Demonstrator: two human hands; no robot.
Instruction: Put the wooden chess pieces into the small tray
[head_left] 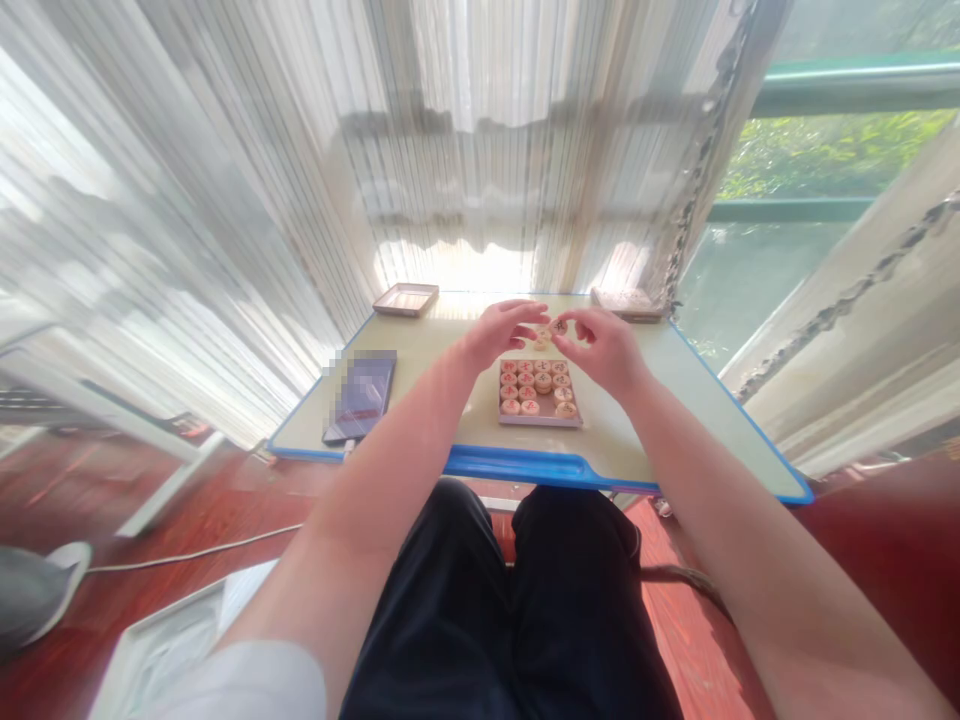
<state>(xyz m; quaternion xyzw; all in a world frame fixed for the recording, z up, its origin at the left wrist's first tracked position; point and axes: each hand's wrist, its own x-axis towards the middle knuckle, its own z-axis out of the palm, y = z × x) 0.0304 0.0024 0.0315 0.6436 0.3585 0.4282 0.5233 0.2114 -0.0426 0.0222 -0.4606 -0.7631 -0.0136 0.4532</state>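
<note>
Between the thumb and fingers of my right hand (604,345) is a round Chinese chess piece (559,326) with a dark character on its face. My left hand (508,332) hovers just to the left, fingers stretched out and apart, holding nothing that I can see. Beneath the hands, one or more pale chess pieces (541,340) sit on the table, partly covered by the fingers. Nearer to me lies a shallow square box (540,422) holding several round pieces in rows, some stacked. A gap shows in its front rows, right of the middle.
A tablet (361,397) with a cable plugged in lies at the table's left. An open shallow tray (406,299) is at the back left, and a flat box (628,303) at the back right. The table (705,400) has a raised blue edge; curtains hang behind it.
</note>
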